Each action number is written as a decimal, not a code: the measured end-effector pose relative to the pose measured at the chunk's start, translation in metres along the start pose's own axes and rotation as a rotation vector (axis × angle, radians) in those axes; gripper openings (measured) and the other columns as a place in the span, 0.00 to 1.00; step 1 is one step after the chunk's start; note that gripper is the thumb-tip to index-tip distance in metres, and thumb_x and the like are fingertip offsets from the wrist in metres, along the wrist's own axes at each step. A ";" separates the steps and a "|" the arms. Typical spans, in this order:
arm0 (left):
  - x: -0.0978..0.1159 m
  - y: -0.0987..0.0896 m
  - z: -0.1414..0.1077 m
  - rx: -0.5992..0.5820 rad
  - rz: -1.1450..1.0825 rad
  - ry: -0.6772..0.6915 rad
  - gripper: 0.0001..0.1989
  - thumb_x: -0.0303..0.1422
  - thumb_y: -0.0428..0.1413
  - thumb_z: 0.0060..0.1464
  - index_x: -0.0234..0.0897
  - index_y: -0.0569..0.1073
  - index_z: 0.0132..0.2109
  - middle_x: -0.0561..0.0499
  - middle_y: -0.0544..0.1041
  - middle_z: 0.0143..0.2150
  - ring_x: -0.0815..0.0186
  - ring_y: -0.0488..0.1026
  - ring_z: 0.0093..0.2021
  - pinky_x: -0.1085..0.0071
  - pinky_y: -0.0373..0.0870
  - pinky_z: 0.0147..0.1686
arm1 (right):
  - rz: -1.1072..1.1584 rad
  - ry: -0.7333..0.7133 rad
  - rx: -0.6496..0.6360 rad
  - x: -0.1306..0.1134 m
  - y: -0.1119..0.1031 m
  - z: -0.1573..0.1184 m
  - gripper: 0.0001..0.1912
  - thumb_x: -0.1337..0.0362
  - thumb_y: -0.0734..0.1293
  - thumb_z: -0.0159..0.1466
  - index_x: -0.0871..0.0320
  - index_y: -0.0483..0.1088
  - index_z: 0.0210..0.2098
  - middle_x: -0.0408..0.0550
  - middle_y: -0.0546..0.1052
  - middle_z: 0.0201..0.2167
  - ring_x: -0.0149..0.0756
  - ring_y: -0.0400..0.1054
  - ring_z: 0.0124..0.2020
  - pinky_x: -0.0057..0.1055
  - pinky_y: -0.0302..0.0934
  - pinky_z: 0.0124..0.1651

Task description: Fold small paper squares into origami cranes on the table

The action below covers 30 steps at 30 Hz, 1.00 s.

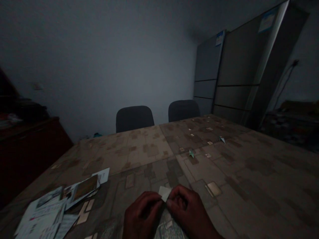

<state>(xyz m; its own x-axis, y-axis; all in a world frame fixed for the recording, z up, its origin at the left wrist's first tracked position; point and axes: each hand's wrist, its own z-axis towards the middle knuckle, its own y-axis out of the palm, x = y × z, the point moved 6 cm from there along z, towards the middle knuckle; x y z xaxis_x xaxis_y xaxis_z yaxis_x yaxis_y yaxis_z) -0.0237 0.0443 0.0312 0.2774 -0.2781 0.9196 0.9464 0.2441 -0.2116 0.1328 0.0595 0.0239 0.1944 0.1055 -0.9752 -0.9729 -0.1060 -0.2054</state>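
Note:
Between my two hands is a small piece of pale folded paper (164, 192), held just above the patterned tabletop. My left hand (143, 212) pinches its left side between thumb and fingertips. On the other side, my right hand (185, 207) has its thumb and curled fingers closed on the paper's right edge. Its lower part is hidden by the fingers. Farther off on the table stand a small green folded paper figure (191, 153) and a pale one (222, 139).
Printed papers and cards (47, 212) lie in a loose pile at the left. The patterned table (144, 149) reaches back to two dark chairs (135, 118) by the wall. A tall cabinet (234, 69) stands at the right, a dark red cupboard (32, 156) at the left.

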 end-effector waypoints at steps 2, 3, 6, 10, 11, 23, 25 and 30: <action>0.005 0.000 -0.002 -0.010 -0.014 0.078 0.04 0.29 0.61 0.46 0.43 0.80 0.28 0.53 0.80 0.28 0.63 0.76 0.29 0.75 0.70 0.33 | 0.049 0.034 -0.010 0.002 0.004 0.000 0.03 0.71 0.65 0.52 0.59 0.65 0.24 0.35 0.60 0.18 0.28 0.54 0.21 0.24 0.47 0.24; 0.006 0.000 -0.003 -0.006 -0.014 0.091 0.04 0.29 0.61 0.46 0.44 0.80 0.28 0.53 0.80 0.28 0.63 0.76 0.30 0.74 0.70 0.33 | 0.079 0.048 -0.014 0.003 0.005 0.000 0.04 0.72 0.65 0.52 0.59 0.65 0.25 0.35 0.60 0.18 0.28 0.53 0.21 0.24 0.47 0.24; 0.007 -0.001 -0.005 0.016 -0.023 0.063 0.04 0.29 0.62 0.45 0.44 0.80 0.28 0.51 0.81 0.29 0.63 0.76 0.31 0.74 0.71 0.35 | 0.127 0.068 -0.035 0.005 0.005 0.001 0.05 0.74 0.65 0.51 0.59 0.64 0.25 0.35 0.60 0.19 0.27 0.52 0.21 0.24 0.47 0.24; 0.002 0.002 -0.004 -0.019 -0.121 -0.074 0.05 0.34 0.60 0.47 0.41 0.80 0.27 0.49 0.81 0.29 0.60 0.76 0.32 0.74 0.71 0.32 | 0.100 0.051 -0.036 0.006 0.003 0.002 0.04 0.74 0.63 0.52 0.60 0.66 0.26 0.36 0.60 0.19 0.28 0.53 0.22 0.25 0.48 0.26; 0.000 0.002 -0.004 -0.027 -0.134 -0.117 0.07 0.35 0.60 0.48 0.40 0.80 0.26 0.49 0.80 0.28 0.60 0.76 0.31 0.74 0.71 0.31 | 0.086 0.034 -0.031 0.005 0.002 0.002 0.04 0.74 0.63 0.53 0.60 0.66 0.26 0.36 0.60 0.19 0.28 0.53 0.23 0.25 0.49 0.26; -0.019 0.004 -0.001 0.071 -0.274 -0.331 0.10 0.30 0.65 0.35 0.37 0.78 0.31 0.56 0.75 0.21 0.68 0.72 0.23 0.77 0.68 0.23 | -0.172 -0.101 -0.019 0.003 -0.001 0.003 0.06 0.75 0.63 0.53 0.59 0.66 0.24 0.37 0.64 0.18 0.29 0.58 0.22 0.24 0.51 0.26; -0.024 0.001 0.000 0.092 -0.254 -0.345 0.10 0.31 0.65 0.35 0.36 0.78 0.31 0.54 0.76 0.22 0.65 0.74 0.24 0.75 0.70 0.25 | -0.173 -0.096 -0.015 0.005 -0.002 0.005 0.06 0.75 0.62 0.53 0.59 0.65 0.23 0.37 0.63 0.18 0.29 0.58 0.22 0.24 0.50 0.25; -0.031 0.002 0.001 0.067 -0.305 -0.392 0.12 0.34 0.65 0.38 0.35 0.76 0.32 0.50 0.80 0.25 0.63 0.77 0.26 0.74 0.72 0.27 | -0.113 -0.062 -0.018 0.008 -0.005 0.007 0.07 0.75 0.62 0.53 0.58 0.62 0.23 0.36 0.62 0.18 0.29 0.57 0.22 0.24 0.50 0.26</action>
<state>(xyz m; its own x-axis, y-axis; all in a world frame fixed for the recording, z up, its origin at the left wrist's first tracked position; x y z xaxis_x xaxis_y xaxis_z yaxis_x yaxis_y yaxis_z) -0.0306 0.0540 0.0023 -0.1055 0.0211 0.9942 0.9583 0.2692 0.0960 0.1383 0.0683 0.0174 0.2935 0.1790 -0.9390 -0.9429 -0.1079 -0.3153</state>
